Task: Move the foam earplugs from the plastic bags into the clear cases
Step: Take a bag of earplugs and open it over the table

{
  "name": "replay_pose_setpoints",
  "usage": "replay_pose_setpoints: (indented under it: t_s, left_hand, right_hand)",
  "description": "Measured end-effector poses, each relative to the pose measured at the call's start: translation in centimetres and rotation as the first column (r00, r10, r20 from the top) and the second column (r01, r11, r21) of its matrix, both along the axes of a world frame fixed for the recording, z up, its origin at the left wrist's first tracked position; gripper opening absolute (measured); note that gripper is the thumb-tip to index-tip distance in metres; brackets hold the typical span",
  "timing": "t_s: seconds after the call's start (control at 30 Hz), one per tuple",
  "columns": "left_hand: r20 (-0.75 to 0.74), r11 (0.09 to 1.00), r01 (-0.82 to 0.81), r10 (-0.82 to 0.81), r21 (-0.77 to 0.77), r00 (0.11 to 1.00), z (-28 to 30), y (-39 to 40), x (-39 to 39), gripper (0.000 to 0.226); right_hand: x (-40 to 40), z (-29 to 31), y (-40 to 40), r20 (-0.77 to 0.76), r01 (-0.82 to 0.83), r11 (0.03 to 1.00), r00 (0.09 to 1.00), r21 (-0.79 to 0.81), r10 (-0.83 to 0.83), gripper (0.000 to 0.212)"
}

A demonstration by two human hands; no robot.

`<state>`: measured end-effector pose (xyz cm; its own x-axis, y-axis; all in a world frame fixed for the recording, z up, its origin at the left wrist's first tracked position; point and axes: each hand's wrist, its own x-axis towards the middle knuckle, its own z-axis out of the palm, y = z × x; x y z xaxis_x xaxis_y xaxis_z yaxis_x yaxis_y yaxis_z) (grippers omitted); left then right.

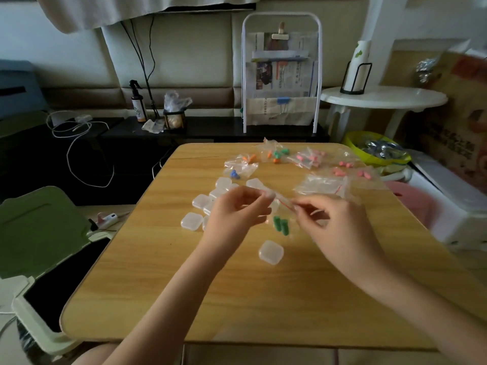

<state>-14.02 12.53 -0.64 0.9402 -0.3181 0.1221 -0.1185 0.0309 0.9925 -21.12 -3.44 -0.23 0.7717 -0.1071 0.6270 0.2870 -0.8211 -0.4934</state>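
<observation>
Step in hand, by my read: opening a small plastic bag [283,206] w/ green earplugs [280,225] inside. Both hands were raised just above the worktop [158,285], near its middle. Left hand [237,212] had its fingers curled, tips pinching one side of the bag's red-striped zip edge; right hand [324,219] pinched the other side, thumb and forefinger pressed together on the film. The bag hung between them, the green plugs sagging at the bottom, approx. over the wood. Blurred, so can't tell if the seal was already parted.

One clear case [271,252] sat alone, closed, just in front of the hands, prob. the target for this pair. A cluster of other cases [208,204] lay behind the left hand, partly hidden by it. Further back, well apart from the hands: bags w/ orange and blue plugs [240,165], orange and green [275,153], pink [309,158], more pink [350,169] at the right edge. A flat pile of see-through bags [322,186] near the right hand looked empty, though not certain.

Task seemed early to mid: most bags still full.

Next move needs: pull the zip apart w/o tearing, tip or pick the plugs out, then free one hand to pop the lone case's lid. Foam is light, could bounce off the worktop.
</observation>
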Motion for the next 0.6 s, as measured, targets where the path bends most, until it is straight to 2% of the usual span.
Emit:
replay_pose_setpoints:
  t_s: [0.1, 0.2, 0.3, 0.37, 0.5, 0.6]
  left_hand:
    - [-0.054, 0.999, 0.032, -0.034, -0.027, 0.998, -0.4, -0.7, -0.8, 0.016]
    - [-0.104, 0.993, 0.070, -0.080, -0.096, 0.991, -0.6, -1.3, -1.1, 0.022]
    - [-0.128, 0.989, 0.064, -0.081, -0.135, 0.988, -0.2, -1.6, -1.3, 0.015]
    - [-0.125, 0.989, 0.073, -0.089, -0.130, 0.988, 0.1, -1.9, -1.6, 0.013]
    - [-0.057, 0.992, 0.104, -0.108, -0.066, 0.993, 0.4, -2.4, -2.2, 0.017]
    - [-0.017, 0.993, 0.106, -0.107, -0.052, 0.994, 0.5, -2.2, -2.4, 0.020]
  right_hand:
    - [-1.5, -1.0, 0.1, 0.004, -0.010, 1.000, 1.000, -0.015, 0.010, 0.023]
    - [-1.9, -1.0, 0.1, -0.001, -0.031, 0.999, 1.000, 0.014, 0.031, 0.027]
    - [-1.7, -0.1, 0.1, -0.011, -0.023, 0.999, 1.000, 0.024, 0.023, 0.037]
    - [-1.6, 0.2, 0.1, -0.012, -0.029, 0.999, 0.999, 0.030, 0.029, 0.033]
    - [-1.1, 0.2, 0.3, -0.074, -0.073, 0.953, 0.992, 0.292, 0.099, 0.011]
    - [-1.0, 0.3, 0.5, -0.128, -0.095, 0.919, 0.980, 0.384, 0.155, 0.007]
